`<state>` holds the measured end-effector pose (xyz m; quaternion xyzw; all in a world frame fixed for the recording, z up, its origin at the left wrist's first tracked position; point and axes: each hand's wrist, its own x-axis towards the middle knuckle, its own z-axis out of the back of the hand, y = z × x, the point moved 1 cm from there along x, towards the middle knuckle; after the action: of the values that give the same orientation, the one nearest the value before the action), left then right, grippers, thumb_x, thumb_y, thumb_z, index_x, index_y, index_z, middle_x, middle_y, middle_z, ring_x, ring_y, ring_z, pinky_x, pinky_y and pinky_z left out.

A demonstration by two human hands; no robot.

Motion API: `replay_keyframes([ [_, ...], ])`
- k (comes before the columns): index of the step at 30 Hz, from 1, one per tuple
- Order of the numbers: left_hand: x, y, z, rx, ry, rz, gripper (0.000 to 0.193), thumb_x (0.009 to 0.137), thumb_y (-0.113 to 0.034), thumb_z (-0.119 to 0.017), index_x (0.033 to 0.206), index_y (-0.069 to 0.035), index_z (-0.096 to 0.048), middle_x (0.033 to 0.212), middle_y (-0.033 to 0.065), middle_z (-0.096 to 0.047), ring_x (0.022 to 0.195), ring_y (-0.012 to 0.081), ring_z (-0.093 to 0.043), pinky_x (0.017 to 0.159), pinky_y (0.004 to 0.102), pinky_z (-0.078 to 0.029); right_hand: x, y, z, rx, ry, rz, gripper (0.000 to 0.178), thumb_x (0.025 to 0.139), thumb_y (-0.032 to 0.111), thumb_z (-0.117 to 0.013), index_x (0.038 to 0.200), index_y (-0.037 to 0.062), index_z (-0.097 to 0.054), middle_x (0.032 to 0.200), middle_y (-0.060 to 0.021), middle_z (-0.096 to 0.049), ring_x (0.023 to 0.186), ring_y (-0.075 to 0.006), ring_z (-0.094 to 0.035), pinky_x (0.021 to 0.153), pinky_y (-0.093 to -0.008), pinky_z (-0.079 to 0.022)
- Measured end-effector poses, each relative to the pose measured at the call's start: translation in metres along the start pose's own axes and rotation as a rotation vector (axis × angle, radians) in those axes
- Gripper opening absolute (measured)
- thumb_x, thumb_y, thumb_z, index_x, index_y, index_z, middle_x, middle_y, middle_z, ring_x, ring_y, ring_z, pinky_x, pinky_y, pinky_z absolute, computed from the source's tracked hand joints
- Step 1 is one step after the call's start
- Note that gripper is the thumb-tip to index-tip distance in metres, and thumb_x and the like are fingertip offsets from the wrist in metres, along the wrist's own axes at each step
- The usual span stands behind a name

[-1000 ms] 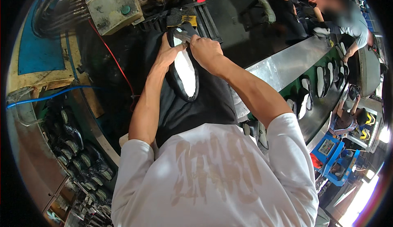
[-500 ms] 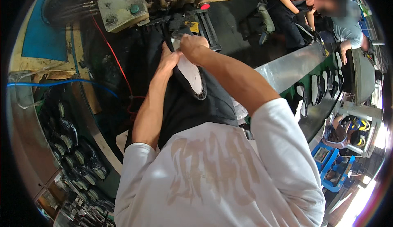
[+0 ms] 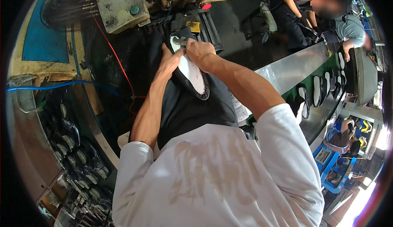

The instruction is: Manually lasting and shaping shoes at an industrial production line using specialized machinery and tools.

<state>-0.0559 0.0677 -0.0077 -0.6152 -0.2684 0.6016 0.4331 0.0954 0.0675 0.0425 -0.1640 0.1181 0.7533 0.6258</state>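
Sole side up on my lap lies a black shoe upper point(image 3: 186, 79) with a white insole point(image 3: 190, 72), its edge gathered in pleats at the near end. My left hand point(image 3: 169, 60) is closed on the shoe's left side, the thumb pointing up along it. Above the shoe's far end, my right hand point(image 3: 200, 53) is closed round a grey metal hand tool that looks like pincers point(image 3: 179, 41). The tool's head lies over the white insole near its far edge; its handle is hidden in my fist.
A machine point(image 3: 123, 8) with metal boxes, green buttons and a red button point(image 3: 206, 6) stands ahead. Black shoes point(image 3: 75, 157) fill a rack at left. More shoes point(image 3: 316, 90) lie on a green belt at right, beside a metal panel point(image 3: 292, 68). Two people point(image 3: 295, 10) sit at far right.
My right hand has moved slightly right and down, and the tool's head now shows more over the insole. My left hand stays on the shoe.
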Motion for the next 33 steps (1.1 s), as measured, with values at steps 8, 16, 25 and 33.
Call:
replay_keyframes([
  [8,-0.003,0.020,0.005,0.008,-0.039,0.001,0.120,0.095,-0.028,-0.082,0.173,0.004,0.003,0.172,0.0324,-0.033,0.156,0.0378,-0.041,0.127,0.0426,-0.037,-0.004,0.007,0.015,0.059,0.005,0.129,0.039,0.104,0.022,-0.062,0.132,-0.0058,-0.061,0.117,-0.0218,-0.080,0.107,-0.0371,-0.080,0.087,-0.0459,-0.065],
  [16,-0.001,0.019,0.006,-0.214,0.069,-0.028,0.114,0.097,-0.024,-0.081,0.174,0.002,-0.001,0.170,0.0272,-0.037,0.149,0.0343,-0.049,0.120,0.0441,-0.045,0.019,0.009,0.030,-0.064,0.040,0.171,0.048,0.093,0.010,-0.076,0.135,-0.0017,-0.056,0.121,-0.0192,-0.079,0.105,-0.0323,-0.081,0.078,-0.0457,-0.067],
  [25,-0.053,-0.012,0.034,-0.494,0.007,-0.316,0.098,0.095,-0.016,-0.079,0.175,-0.013,-0.022,0.161,0.0155,-0.049,0.142,0.0289,-0.053,0.118,0.0405,-0.045,-0.150,-0.093,-0.051,0.536,-0.302,-0.203,0.019,0.099,0.010,-0.059,0.116,0.0072,-0.051,0.106,-0.0263,-0.071,0.095,-0.0533,-0.069,0.080,-0.0615,-0.054],
  [33,-0.070,-0.011,0.008,-0.624,0.015,-0.378,0.098,0.090,-0.015,-0.082,0.172,-0.010,-0.027,0.163,0.0128,-0.045,0.148,0.0288,-0.045,0.126,0.0437,-0.035,-0.250,-0.149,-0.208,0.397,-0.292,-0.644,0.045,0.102,0.033,-0.071,0.122,-0.0057,-0.065,0.114,-0.0358,-0.070,0.110,-0.0502,-0.069,0.094,-0.0594,-0.054],
])
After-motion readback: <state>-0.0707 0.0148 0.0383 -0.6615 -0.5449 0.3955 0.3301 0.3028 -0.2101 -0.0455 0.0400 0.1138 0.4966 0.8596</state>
